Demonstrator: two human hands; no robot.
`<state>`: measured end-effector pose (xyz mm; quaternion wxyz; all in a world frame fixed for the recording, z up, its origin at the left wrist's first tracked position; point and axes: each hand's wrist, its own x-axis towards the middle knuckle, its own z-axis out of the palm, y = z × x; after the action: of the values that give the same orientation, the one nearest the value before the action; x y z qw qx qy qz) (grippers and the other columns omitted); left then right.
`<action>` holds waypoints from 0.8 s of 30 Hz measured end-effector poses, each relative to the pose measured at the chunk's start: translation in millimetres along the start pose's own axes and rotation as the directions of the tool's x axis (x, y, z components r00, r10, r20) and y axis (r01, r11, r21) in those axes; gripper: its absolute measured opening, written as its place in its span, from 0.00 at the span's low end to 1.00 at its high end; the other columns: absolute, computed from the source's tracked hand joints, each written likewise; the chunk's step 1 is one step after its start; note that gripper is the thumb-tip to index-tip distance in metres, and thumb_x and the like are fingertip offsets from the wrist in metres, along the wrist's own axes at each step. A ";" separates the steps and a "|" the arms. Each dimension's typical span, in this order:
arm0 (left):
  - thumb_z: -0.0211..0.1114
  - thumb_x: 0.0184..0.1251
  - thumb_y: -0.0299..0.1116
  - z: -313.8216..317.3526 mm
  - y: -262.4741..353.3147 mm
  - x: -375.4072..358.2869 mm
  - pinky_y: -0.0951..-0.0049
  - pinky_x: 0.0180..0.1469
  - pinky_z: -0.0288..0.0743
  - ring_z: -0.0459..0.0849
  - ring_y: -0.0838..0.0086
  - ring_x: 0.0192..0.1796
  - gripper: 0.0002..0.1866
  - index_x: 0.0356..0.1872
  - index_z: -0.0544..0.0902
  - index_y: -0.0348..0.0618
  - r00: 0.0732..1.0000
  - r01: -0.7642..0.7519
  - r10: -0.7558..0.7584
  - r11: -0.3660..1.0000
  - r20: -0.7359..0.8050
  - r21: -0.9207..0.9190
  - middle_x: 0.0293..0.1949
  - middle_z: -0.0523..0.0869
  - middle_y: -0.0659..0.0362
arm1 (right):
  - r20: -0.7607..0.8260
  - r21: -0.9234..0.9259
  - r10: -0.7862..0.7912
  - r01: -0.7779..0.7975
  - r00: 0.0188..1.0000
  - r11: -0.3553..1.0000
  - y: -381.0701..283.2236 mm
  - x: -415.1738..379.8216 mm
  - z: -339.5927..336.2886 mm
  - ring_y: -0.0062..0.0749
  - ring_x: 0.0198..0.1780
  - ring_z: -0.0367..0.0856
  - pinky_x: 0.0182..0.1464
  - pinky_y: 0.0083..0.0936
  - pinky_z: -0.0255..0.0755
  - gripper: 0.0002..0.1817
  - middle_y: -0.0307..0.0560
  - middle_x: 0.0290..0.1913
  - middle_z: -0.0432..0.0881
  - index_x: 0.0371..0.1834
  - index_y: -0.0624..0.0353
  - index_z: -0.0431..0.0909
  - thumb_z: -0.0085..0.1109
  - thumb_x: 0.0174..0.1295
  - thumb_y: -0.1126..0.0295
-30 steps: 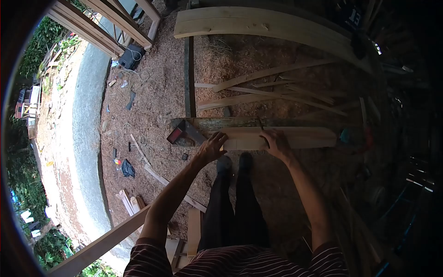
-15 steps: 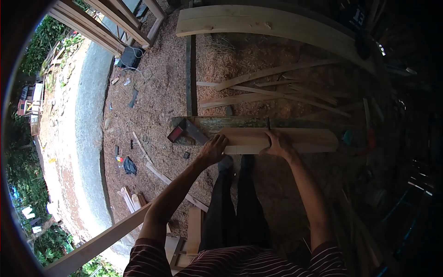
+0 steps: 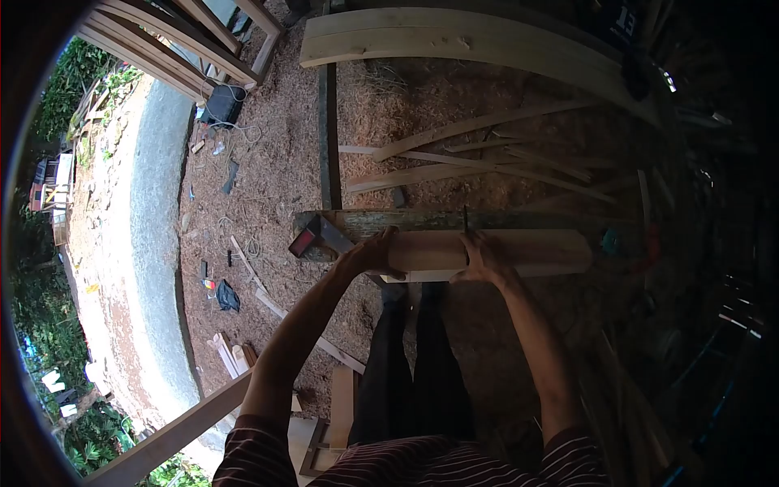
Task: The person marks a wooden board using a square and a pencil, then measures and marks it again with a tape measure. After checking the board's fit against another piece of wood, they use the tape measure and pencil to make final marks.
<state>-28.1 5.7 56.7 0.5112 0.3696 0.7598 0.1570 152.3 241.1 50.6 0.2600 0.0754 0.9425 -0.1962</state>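
A pale wooden board (image 3: pixel 535 252) lies lengthwise across the bench beam (image 3: pixel 406 217) in front of me. My left hand (image 3: pixel 369 253) is closed around the board's left end. My right hand (image 3: pixel 483 260) grips across the board near its middle, thumb at the near edge and fingers toward the far edge. A thin dark stick (image 3: pixel 466 217) juts up beside the right fingers; I cannot tell whether it is held. Just past my left hand, on the beam's left end, rests a tool with a reddish block and flat grey blade (image 3: pixel 334 235), like a try square.
Long thin wood strips (image 3: pixel 479 166) lie over shavings beyond the bench. Wide planks (image 3: pixel 454 36) stretch across the far side. A black case (image 3: pixel 222 105) with a cord sits at far left, near wooden frames (image 3: pixel 174 40). One long timber (image 3: pixel 174 430) slants at lower left.
My left hand has shifted slightly left and wrapped more around the board's end. My right hand and the board have moved slightly left and nearer in view.
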 end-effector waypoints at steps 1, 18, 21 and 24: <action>0.81 0.30 0.55 -0.5 -2.6 2.5 0.58 0.68 0.63 0.68 0.50 0.66 0.65 0.69 0.53 0.34 1.000 0.001 -0.001 1.000 -0.002 0.002 0.62 0.68 0.38 | -0.003 0.000 -0.002 0.002 1.000 1.000 -0.4 0.8 -0.4 0.49 0.67 0.65 0.65 0.46 0.63 0.62 0.57 0.64 0.69 0.66 0.61 0.61 0.74 0.28 0.34; 0.82 0.21 0.50 -3.8 7.1 10.4 0.60 0.63 0.68 0.71 0.50 0.61 0.59 0.61 0.64 0.33 0.988 -0.136 0.151 0.941 -0.027 0.309 0.56 0.73 0.44 | 0.237 -0.040 0.044 -0.035 0.971 0.999 44.7 -1.4 -25.5 0.58 0.70 0.57 0.70 0.47 0.56 0.71 0.65 0.69 0.59 0.71 0.69 0.47 0.79 0.25 0.42; 0.82 0.22 0.50 4.7 -0.2 12.2 0.59 0.63 0.68 0.71 0.51 0.61 0.59 0.61 0.63 0.32 0.986 -0.133 0.154 0.955 -0.058 0.266 0.56 0.73 0.43 | 0.118 -0.010 -0.077 0.078 0.990 0.997 49.1 -3.3 -20.0 0.57 0.71 0.56 0.71 0.49 0.53 0.71 0.66 0.69 0.58 0.71 0.69 0.47 0.80 0.24 0.44; 0.82 0.22 0.49 15.9 -6.2 11.8 0.58 0.63 0.67 0.70 0.50 0.62 0.60 0.62 0.61 0.31 0.961 -0.197 0.244 0.933 -0.129 0.303 0.57 0.71 0.43 | 0.194 -0.112 0.014 0.008 0.981 0.994 42.7 -8.3 -22.8 0.56 0.71 0.55 0.69 0.53 0.55 0.73 0.64 0.71 0.56 0.72 0.66 0.44 0.80 0.24 0.43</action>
<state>-18.8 7.8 38.4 0.3669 0.5089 0.7676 0.1316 159.3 289.0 58.8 0.3548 0.0423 0.9221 -0.1487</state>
